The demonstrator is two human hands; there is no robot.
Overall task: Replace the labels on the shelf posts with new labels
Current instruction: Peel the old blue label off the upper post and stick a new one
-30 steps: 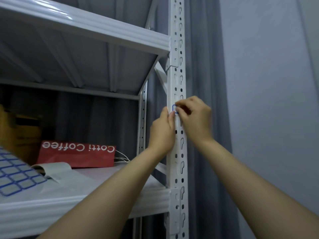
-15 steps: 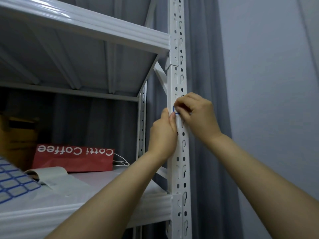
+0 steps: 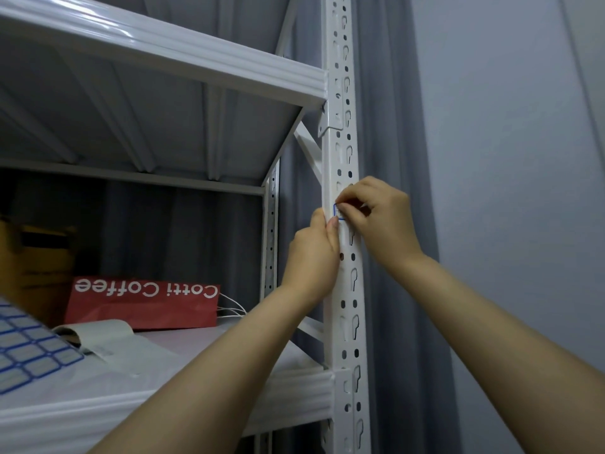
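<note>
A white perforated shelf post (image 3: 345, 306) runs up the middle of the view. A small white label with a blue border (image 3: 338, 212) sits on its front face at hand height, mostly hidden by fingers. My right hand (image 3: 379, 217) has its fingers curled over the label, fingertips picking at its edge. My left hand (image 3: 314, 253) grips the post's left edge just below, thumb tip pressed beside the label. A sheet of blue-bordered blank labels (image 3: 29, 352) lies at the lower left on the shelf.
A red Cotti Coffee paper bag (image 3: 144, 303) lies on the white shelf board (image 3: 163, 381), with a brown cardboard box (image 3: 36, 263) behind it. Another shelf (image 3: 196, 67) hangs overhead. Grey curtain (image 3: 393, 158) and wall (image 3: 507, 191) stand right of the post.
Both hands stay at the same spot on the post. The view has shifted slightly, with the shelf items sliding left and down.
</note>
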